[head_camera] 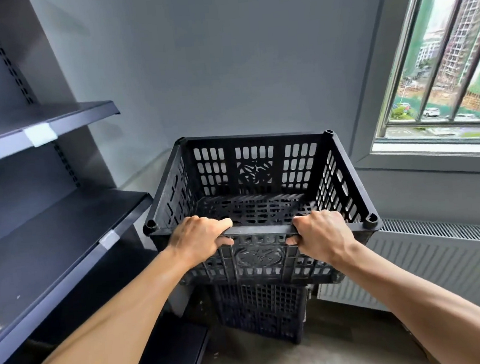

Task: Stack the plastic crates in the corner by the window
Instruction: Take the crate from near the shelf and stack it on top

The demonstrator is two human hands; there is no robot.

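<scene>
Head view: a black plastic crate (pixel 252 137) fills the centre, directly above a second crate (pixel 257 309) on the floor at 6 o'clock. The left hand (pixel 197 239) and the right hand (pixel 323 235) each grip the upper crate's near rim, fingers curled around it. Grey shelves (pixel 50 225) stand at 9 o'clock and a barred window (pixel 439 60) at 2 o'clock.

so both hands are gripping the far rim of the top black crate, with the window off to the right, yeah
No: the left hand and right hand grip the near rim of the top black crate, not the far one; the head view shows it. The window is off to the right.
</scene>
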